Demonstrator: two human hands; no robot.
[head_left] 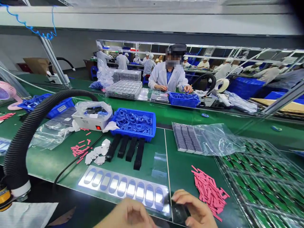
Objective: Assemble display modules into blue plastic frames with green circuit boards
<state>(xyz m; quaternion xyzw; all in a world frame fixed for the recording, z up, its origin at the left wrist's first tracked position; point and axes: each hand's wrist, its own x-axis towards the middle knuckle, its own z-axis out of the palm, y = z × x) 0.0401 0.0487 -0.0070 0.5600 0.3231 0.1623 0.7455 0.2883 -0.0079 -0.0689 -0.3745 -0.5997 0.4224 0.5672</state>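
Observation:
My right hand (194, 207) pinches a small dark flat piece (179, 212) at the bottom of the view. My left hand (128, 215) sits to its left, cut off by the frame edge, and its fingers are curled. Just beyond both hands lies a silvery sheet with a row of oval cut-outs (123, 190). Several black strips (125, 152) lie above it, and a heap of pink foam strips (209, 193) lies to the right. Clear trays of green-and-black parts (261, 180) fill the lower right.
A blue crate of blue frames (134, 125) and a white machine (91, 118) stand on the green bench (54, 158). A black ribbed hose (30, 126) curves along the left. A co-worker (168, 71) sits across the bench with another blue crate (184, 99).

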